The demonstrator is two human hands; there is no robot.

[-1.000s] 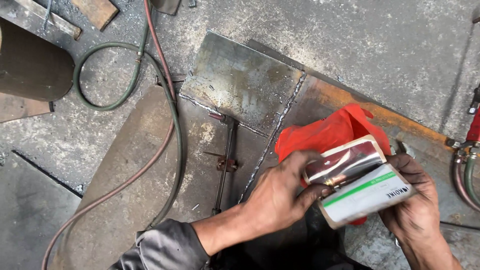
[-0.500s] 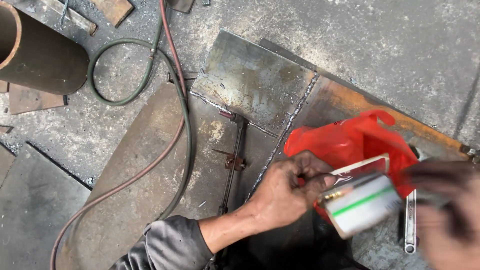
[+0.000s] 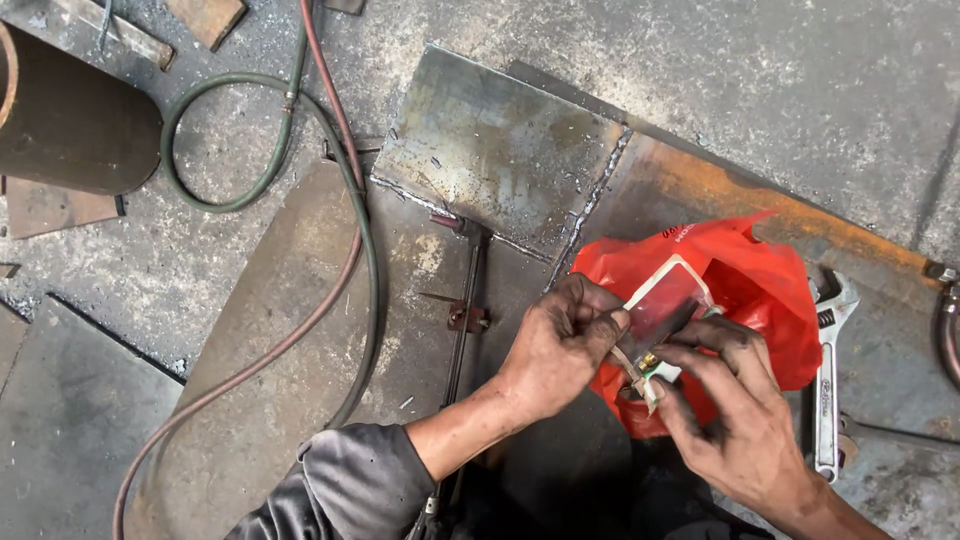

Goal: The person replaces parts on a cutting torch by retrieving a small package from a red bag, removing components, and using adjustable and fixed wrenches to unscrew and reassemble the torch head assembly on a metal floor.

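While both hands pinched it, the small clear-wrapped box (image 3: 663,305) lay between left hand (image 3: 560,350) and right hand (image 3: 735,420), tilted up-right over the red plastic bag (image 3: 760,290).

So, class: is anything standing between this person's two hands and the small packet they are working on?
Nothing visible. The left hand and right hand both already grip the small packet directly, above the red plastic bag.

Metal workshop: steel plates (image 3: 500,150), hoses (image 3: 340,180)
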